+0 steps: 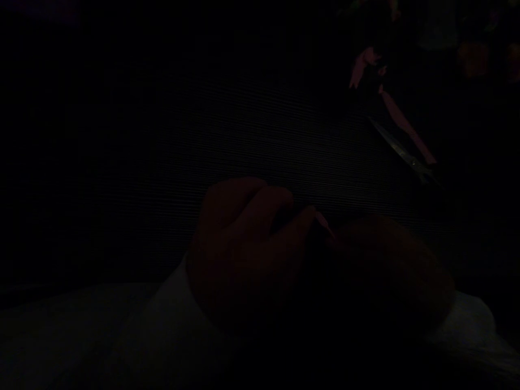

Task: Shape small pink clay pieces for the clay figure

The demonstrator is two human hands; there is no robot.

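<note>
The picture is very dark. My left hand [247, 244] is closed, with thumb and finger pinched at one end of a small pink strip [324, 223], which looks like paper or cloth. My right hand [390, 260] lies at the strip's other end; its fingers are curled in and mostly lost in shadow. The strip spans the short gap between both hands, above the near part of a dark ridged table. Scissors [400, 149] lie on the table beyond my right hand, their blades pointing up and left.
A longer pink strip [408, 127] lies alongside the scissors. Crumpled pink scraps [363, 65] are farther back. At the far right stand a dim pale container [437, 27] and an orange object [473, 59], both hard to make out. The table [244, 130] has fine ridges.
</note>
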